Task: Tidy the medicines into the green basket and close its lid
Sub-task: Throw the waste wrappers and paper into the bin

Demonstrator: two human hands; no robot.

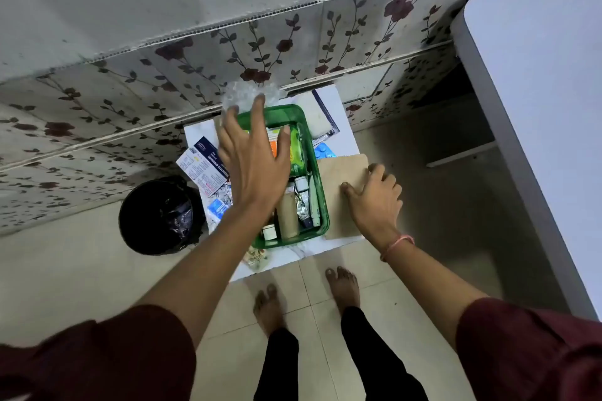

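The green basket (321,192) stands open on a small white table (345,127), holding tubes, small bottles and packets. My left hand (254,159) hovers over the basket's left side, fingers spread, holding nothing. A clear plastic piece (250,94), possibly the lid, leans behind the basket at the wall. My right hand (374,198) rests flat on a brown paper envelope (342,169) to the right of the basket. A blue blister strip (322,150) lies beyond the envelope. A dark blue dressing packet (208,166) and foil strips (218,207) lie left of the basket.
A black bin (159,215) with a plastic liner stands on the floor to the left of the table. A floral panel wall (325,42) runs behind. A large white tabletop (537,101) stands on the right. My bare feet (306,296) are on the tiled floor in front.
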